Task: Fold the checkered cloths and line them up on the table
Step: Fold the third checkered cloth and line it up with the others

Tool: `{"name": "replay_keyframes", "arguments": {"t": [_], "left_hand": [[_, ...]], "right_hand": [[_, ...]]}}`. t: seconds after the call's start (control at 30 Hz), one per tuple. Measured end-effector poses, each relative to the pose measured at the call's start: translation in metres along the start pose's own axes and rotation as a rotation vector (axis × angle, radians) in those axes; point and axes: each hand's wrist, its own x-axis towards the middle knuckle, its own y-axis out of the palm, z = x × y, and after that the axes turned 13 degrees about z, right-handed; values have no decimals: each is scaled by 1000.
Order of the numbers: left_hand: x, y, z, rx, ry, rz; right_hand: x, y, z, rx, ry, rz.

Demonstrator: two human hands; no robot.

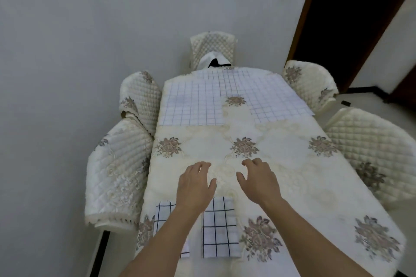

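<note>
Hovering over embroidered cream tablecloth (292, 164): left hand (195, 183), right hand (258, 181), loosely spread, empty, near folded checkered cloths (219, 229).

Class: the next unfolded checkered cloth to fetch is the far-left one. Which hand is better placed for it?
Probably left. The left hand is open and in line with the far-left cloth; the right hand, also open, lies nearer the other unfolded cloth.
</note>
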Motion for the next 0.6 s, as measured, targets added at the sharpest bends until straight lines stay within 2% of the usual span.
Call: {"name": "replay_keyframes", "arguments": {"t": [0.27, 0.43, 0.6], "left_hand": [[21, -74, -29, 193, 136, -230], [18, -99, -43, 220, 184, -290], [9, -104, -47, 229, 203, -310]], "right_hand": [[-14, -76, 22, -90, -160, -294], [-28, -89, 30, -118, -197, -379], [-43, -91, 35, -105, -201, -366]]}}
